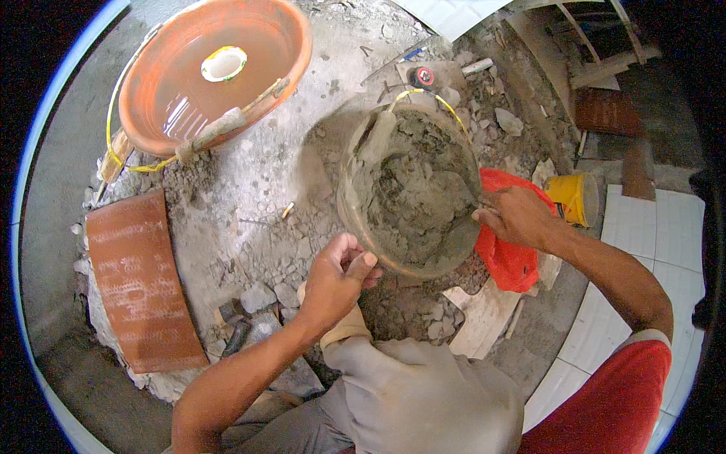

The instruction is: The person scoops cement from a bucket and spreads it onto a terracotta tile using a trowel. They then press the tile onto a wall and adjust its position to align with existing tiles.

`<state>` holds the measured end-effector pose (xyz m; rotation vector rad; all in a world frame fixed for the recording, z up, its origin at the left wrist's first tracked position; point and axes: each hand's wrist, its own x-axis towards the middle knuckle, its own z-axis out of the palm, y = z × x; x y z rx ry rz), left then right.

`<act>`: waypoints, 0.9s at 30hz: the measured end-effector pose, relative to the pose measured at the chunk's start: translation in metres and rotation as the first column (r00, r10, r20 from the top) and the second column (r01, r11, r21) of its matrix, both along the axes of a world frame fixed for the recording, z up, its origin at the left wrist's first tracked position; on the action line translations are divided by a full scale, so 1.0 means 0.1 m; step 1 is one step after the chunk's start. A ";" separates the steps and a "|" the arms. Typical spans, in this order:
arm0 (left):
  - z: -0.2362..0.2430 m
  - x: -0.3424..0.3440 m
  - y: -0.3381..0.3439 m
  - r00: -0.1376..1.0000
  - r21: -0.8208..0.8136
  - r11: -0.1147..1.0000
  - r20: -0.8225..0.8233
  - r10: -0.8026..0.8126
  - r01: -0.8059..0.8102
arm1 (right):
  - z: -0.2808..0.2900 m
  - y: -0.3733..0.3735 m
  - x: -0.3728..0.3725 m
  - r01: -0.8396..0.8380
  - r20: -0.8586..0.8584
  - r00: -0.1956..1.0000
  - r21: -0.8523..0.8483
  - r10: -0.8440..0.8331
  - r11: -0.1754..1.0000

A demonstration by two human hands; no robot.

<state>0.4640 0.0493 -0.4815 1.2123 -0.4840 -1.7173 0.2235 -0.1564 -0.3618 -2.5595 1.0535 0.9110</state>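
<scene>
A round bucket of wet grey mortar stands in front of me, its yellow-wrapped wire handle resting at the far side. My left hand is closed, thumb and fingers pinched at the bucket's near-left rim. On the opposite side, my right hand reaches over the right rim with its fingers closed at the mortar's edge. A dark bit shows by those fingers, but what they hold is mostly hidden. Beneath the right hand, a red plastic bag lies against the bucket.
An orange basin of murky water, with a white roll-like ring in it, stands far left. Brown tile pieces lie at left. Rubble covers the floor around the bucket. A yellow tub and white tiles are at right.
</scene>
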 end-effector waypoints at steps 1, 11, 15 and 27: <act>0.00 0.01 0.00 1.000 -0.007 1.000 -0.003 0.000 0.000 | 0.02 0.03 0.01 -0.006 -0.011 1.000 -0.010 0.006 1.000; 0.03 0.01 -0.02 1.000 0.026 0.999 0.010 -0.020 0.019 | -0.10 0.15 0.07 -0.028 0.118 0.993 0.043 0.023 0.999; 0.00 0.01 -0.02 1.000 0.024 1.000 0.013 -0.018 0.018 | -0.19 0.22 0.19 0.060 0.164 0.983 0.119 -0.079 0.991; -0.09 0.00 -0.02 0.999 0.004 1.000 0.030 -0.018 0.017 | -0.26 0.33 0.15 0.193 0.300 0.906 0.339 -0.300 0.921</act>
